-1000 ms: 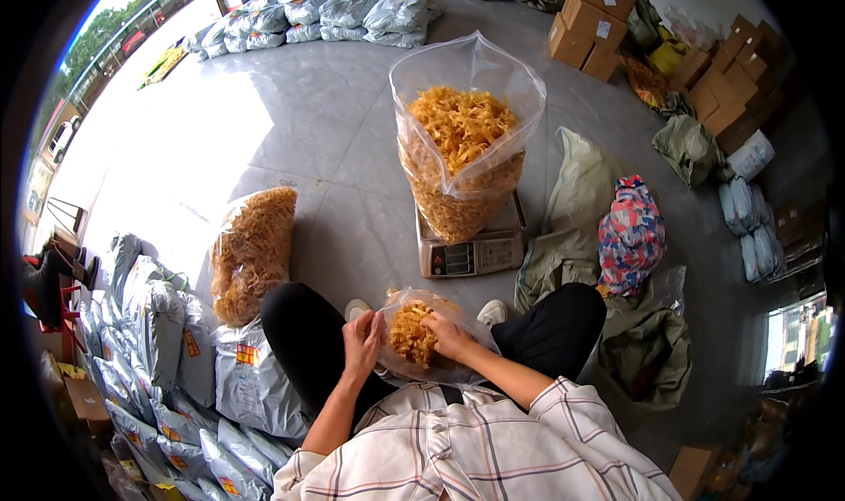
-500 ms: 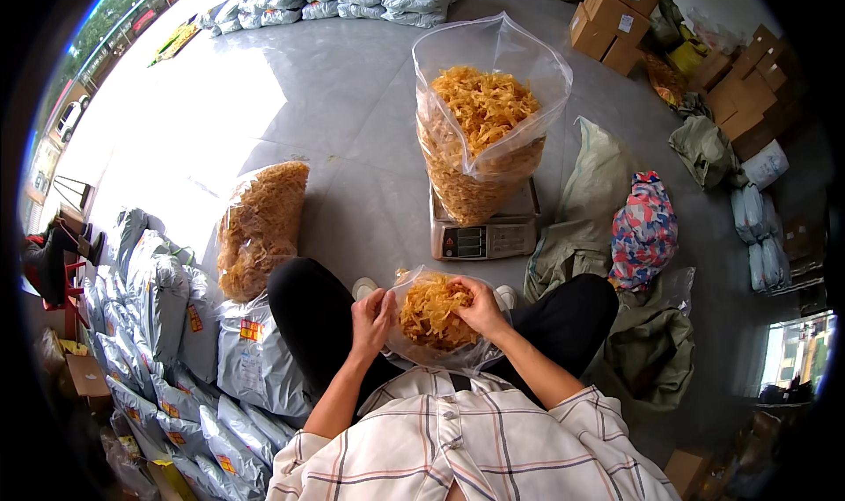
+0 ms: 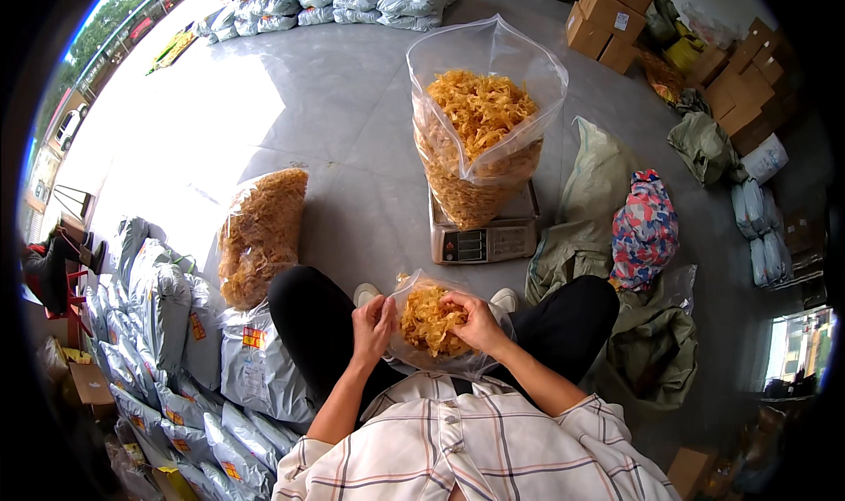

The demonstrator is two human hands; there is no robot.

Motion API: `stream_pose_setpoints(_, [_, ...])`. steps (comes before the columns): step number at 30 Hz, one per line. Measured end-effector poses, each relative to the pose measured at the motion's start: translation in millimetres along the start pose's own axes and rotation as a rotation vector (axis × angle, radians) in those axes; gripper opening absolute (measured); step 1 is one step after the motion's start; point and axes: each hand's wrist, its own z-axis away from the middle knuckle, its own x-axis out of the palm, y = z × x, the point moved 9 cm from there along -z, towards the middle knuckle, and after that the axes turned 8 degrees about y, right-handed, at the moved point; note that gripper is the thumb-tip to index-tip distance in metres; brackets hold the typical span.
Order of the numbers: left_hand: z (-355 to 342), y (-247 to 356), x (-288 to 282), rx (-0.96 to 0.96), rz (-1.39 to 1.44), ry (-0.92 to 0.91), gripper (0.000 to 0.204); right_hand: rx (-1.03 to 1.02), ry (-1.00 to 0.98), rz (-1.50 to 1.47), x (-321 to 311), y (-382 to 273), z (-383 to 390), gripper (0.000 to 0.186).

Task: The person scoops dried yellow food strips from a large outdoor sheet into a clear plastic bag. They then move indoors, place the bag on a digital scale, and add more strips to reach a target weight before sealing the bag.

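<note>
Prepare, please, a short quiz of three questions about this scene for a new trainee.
1. True or false: the tall, filled, clear plastic bag rests on the flat silver metal scale.
2. Choose: which hand's grip is at the curly amber strips in the small clear plastic bag? (a) left (b) right (c) neither
3. Complete: seen by the wearer, the rounded red, blue and grey patterned bundle lies to the ____ of the scale.

Key: 1. True. 2. b, the right grip. 3. right.

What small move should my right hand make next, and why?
Perhaps gently gather a few golden strips with the right hand: it is touching them inside the clear bag, whose edge the left hand pinches.
</note>
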Motion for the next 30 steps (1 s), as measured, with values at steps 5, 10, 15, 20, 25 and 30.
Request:
stream_pose_setpoints(5, [0, 1, -1, 0.020, -0.031, -0.020, 0.039, 0.086, 0.010, -0.289, -2, -1, -1, 0.039])
stream_pose_setpoints(10, [0, 5, -1, 0.039, -0.076, -0.008, 0.040, 0.226, -0.046, -0.527, -6, -20, -5, 0.044])
stream_pose_setpoints(15, [-1, 11, -1, 0.059, -0.080, 0.001, 0.039, 0.169, -0.141, -0.733, -22, -87, -12, 0.043])
stream_pose_setpoints(20, [-1, 1, -4, 0.056, -0.096, 0.025, 0.037, 0.177, -0.178, -0.795, -46, -142, -37, 0.040])
stream_pose_setpoints(25, [1, 9, -7, 0.038, -0.046, 0.023, 0.036, 0.006, -0.023, -0.691, -102, -233, -100, 0.038])
stream_pose_setpoints(30, [-1, 18, 0, 0.061, -0.071, 0.020, 0.037, -0.152, 0.192, -0.467, -185, -264, -203, 0.045])
